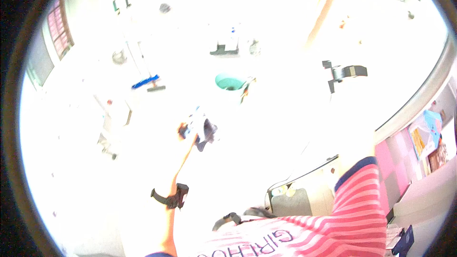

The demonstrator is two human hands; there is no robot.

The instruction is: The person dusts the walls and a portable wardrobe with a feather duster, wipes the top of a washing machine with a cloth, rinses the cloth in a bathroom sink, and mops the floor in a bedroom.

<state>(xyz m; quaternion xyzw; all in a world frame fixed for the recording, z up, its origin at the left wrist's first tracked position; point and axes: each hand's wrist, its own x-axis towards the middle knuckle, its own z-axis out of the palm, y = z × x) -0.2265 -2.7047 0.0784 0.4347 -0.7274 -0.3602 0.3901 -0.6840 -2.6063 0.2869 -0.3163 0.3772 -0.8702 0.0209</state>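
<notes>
Glare washes out much of the head view. My left arm, with a black strap and device [178, 196] at the wrist, reaches forward. My left hand [192, 136], blurred and overexposed, appears closed on a crumpled cloth bundle [207, 131] of white, blue and dark grey; its fingers are hard to make out. From the pink striped sleeve [357, 182] my right arm extends away, nearly lost in the brightness. A second black strap and device [348, 72] marks that wrist. What my right hand holds or touches cannot be made out.
Beyond the cloth stands a teal bucket [228, 82]. A blue floor squeegee or broom head [145, 81] lies to its left. Dark-based shelves [224, 50] stand farther back. Pink checkered flooring or wall [391, 164] shows at right, near a curved pale rim [425, 92].
</notes>
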